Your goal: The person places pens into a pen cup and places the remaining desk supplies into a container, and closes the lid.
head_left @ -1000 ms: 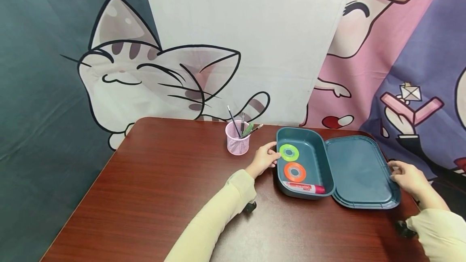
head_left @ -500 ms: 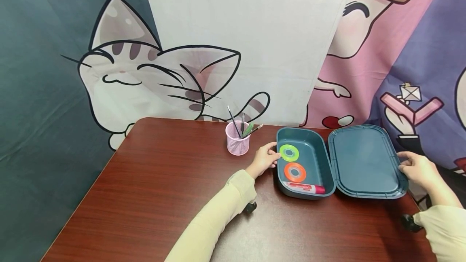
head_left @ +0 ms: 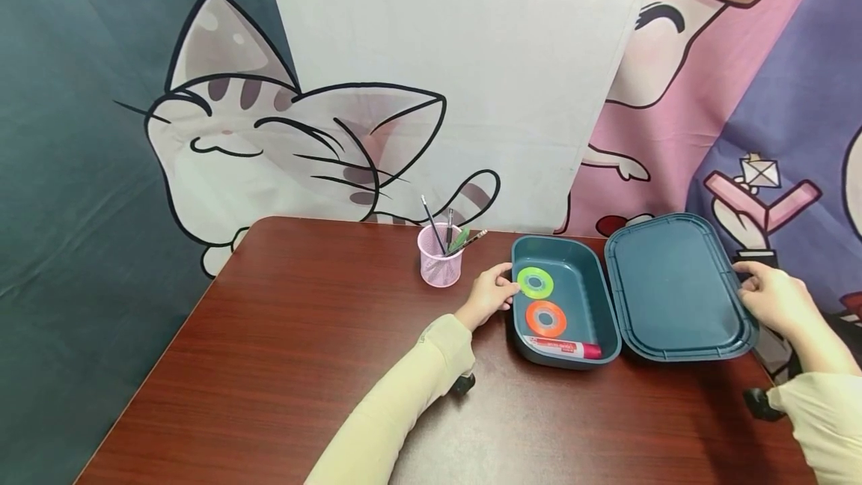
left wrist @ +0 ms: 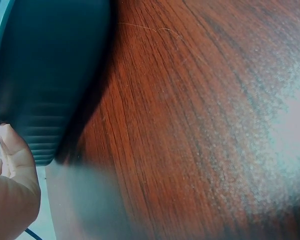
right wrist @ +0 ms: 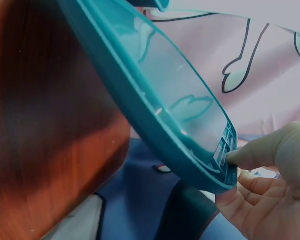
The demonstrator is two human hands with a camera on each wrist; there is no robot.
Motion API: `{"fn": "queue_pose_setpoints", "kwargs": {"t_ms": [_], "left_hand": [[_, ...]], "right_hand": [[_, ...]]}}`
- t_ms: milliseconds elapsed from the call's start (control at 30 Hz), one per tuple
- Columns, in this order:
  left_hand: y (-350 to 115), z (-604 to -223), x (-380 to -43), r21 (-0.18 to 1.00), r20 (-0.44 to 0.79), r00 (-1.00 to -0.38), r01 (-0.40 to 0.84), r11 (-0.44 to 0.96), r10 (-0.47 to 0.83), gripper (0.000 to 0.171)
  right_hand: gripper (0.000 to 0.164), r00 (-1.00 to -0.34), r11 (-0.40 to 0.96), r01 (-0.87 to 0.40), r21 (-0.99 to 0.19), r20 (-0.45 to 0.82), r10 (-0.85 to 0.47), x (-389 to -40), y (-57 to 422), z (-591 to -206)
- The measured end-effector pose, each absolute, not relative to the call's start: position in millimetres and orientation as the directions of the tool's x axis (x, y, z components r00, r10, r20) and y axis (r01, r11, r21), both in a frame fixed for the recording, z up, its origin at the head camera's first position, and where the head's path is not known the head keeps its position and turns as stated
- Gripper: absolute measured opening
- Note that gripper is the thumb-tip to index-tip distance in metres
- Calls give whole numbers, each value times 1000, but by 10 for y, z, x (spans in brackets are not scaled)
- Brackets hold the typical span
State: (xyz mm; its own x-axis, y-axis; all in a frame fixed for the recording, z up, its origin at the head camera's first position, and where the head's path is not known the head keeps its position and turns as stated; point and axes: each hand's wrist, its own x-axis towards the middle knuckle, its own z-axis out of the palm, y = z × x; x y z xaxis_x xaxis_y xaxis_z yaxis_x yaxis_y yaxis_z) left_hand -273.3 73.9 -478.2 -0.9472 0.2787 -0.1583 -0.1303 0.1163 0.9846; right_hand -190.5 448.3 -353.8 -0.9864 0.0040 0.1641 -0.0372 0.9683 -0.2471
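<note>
A dark teal plastic box stands uncovered on the table. Inside it lie a green tape roll, an orange tape roll and a red-and-white tube with a pink cap. My left hand pinches the box's left rim, its thumb against the outer wall. To the right of the box, my right hand grips the far-right edge of the matching lid. In the right wrist view the lid slants up off the table, thumb on its upper face and fingers beneath.
A pink mesh pen cup with several pens and pencils stands left of the box, near the back edge. The brown wooden table spreads to the left and front. A cartoon-printed cloth hangs behind.
My right hand has lifted the lid's right side and shifted it back and slightly right. The left hand and the box have kept their place.
</note>
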Motion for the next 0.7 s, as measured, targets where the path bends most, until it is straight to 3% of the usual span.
{"fn": "queue_pose_setpoints", "kwargs": {"t_ms": [400, 700], "left_hand": [[737, -4778, -2733, 985, -165, -946, -143, 100, 280, 51], [734, -4787, -2724, 986, -157, -946, -135, 97, 283, 50]], "right_hand": [[31, -982, 979, -41, -201, 189, -3, -1946, 4185, -3325], [31, -968, 960, -96, -262, 249, -29, -1955, 3990, -3225]]}}
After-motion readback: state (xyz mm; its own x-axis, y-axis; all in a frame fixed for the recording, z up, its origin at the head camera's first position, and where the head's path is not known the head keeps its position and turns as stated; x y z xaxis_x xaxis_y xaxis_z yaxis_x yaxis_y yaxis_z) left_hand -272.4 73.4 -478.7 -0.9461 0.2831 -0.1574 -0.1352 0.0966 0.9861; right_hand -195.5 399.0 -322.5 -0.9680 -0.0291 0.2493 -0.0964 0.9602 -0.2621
